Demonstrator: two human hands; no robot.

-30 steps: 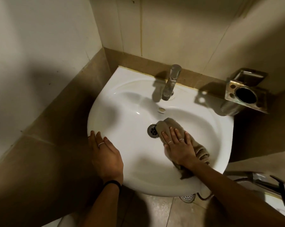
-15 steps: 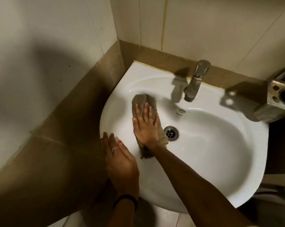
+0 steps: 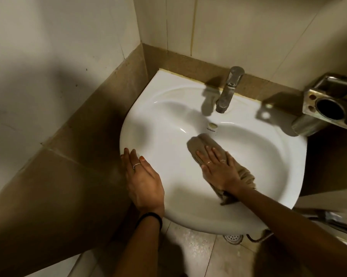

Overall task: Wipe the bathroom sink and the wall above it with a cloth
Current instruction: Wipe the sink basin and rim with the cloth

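1. The cloth (image 3: 203,145) is down in the sink (image 3: 278,156) bowl, long axis running diagonally: bunched far end points up-left toward the tap (image 3: 229,89), tail trails back toward the front-right rim.
2. Right hand (image 3: 218,168) lies flat on it, fingers straight, pressing, not clenching.
3. Left hand (image 3: 142,178) rests flat on the sink's left rim, holding nothing.
4. Drain's covered by the cloth; the metal holder (image 3: 328,104) is cut off at the right edge.
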